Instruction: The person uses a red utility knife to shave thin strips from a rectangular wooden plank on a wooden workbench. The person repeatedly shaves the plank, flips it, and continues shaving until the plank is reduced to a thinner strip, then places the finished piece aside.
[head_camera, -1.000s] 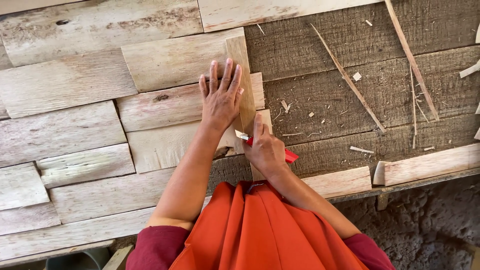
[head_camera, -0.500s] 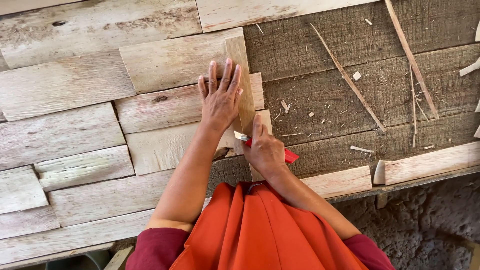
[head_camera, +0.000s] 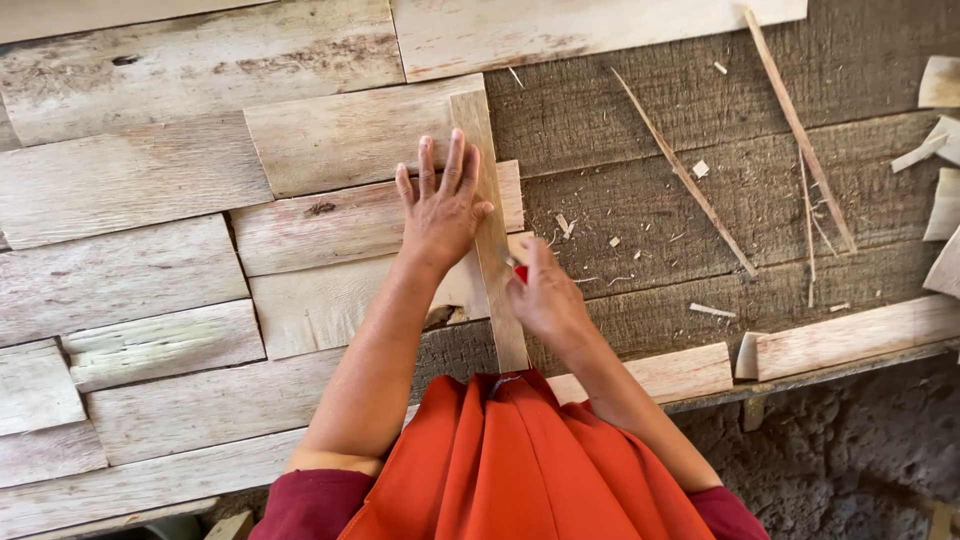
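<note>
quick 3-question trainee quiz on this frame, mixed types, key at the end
1. True or false: the left hand lies flat, fingers spread, beside the narrow wood strip.
2. The right hand holds a small tool at the strip's right edge. What colour shows? A red B blue C green
3. Fill in: long thin slivers lie on the dark boards to the strip's ____.

Key: 1 true; 2 A; 3 right

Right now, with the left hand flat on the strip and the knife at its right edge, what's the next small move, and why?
Probably draw the knife a little toward the body along the strip. The left hand pins the strip flat, and the right hand holds the red-handled blade against its right edge, about midway along.
</note>
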